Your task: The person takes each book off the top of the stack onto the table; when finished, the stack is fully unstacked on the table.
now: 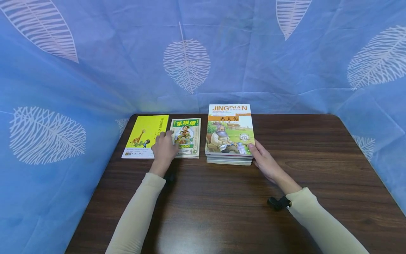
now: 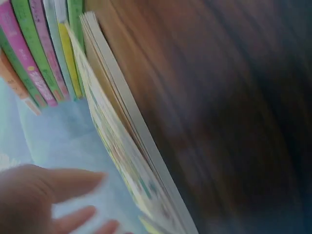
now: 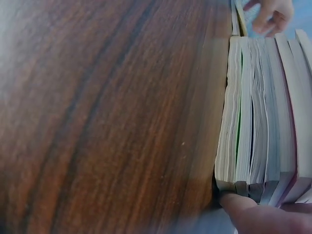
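Observation:
My left hand (image 1: 165,148) is over the facing edges of two books, a yellow one with a giraffe (image 1: 142,135) and a smaller green-and-white one (image 1: 190,141). Its thumb and fingers look spread and slightly blurred in the left wrist view, with nothing between them. The small book's cover stands a little away from its pages there. At the table's middle rises a stack of books (image 1: 229,160), topped by one showing a bearded figure (image 1: 229,130). Against the stack's right side rests my right hand (image 1: 266,162), its thumb at the top cover's lower right edge.
All the books lie on a dark wood table (image 1: 209,204), towards its far edge. Behind and beside it hangs a blue cloth (image 1: 241,63) with white leaf prints. Coloured spines (image 2: 34,58) of the stack show in the left wrist view.

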